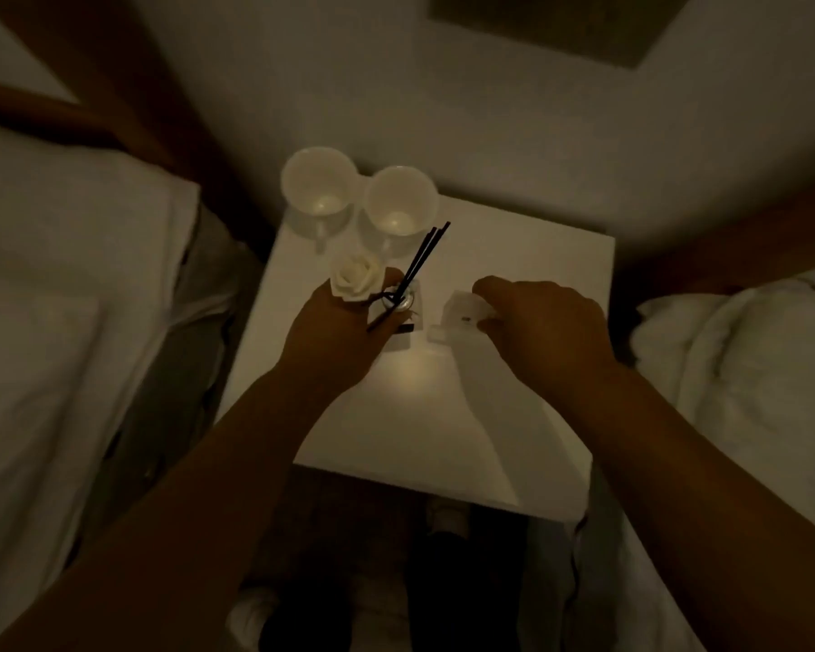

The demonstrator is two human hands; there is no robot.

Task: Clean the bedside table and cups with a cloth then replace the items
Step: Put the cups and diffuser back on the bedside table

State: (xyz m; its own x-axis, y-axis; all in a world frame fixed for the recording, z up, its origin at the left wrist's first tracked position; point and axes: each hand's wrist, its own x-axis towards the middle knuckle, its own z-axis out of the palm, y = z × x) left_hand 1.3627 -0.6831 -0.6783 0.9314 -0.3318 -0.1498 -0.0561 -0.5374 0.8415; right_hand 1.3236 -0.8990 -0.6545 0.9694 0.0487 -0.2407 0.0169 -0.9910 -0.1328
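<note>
Mid-frame on the white bedside table (pixel 528 284), the left hand (pixel 335 331) grasps the reed diffuser (pixel 398 301) and the right hand (pixel 544 329) pinches a small white item (pixel 462 310), apparently replacing them before the two cups (pixel 358 195) at upper centre.

No readable text; dark mark on small white item (pixel 464 317) illegible.

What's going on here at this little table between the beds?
A person stands over a white bedside table in dim light. The left hand grips a reed diffuser with a white rose, and the right hand holds a small white object just beside it. Two white cups sit at the far corner.
</note>
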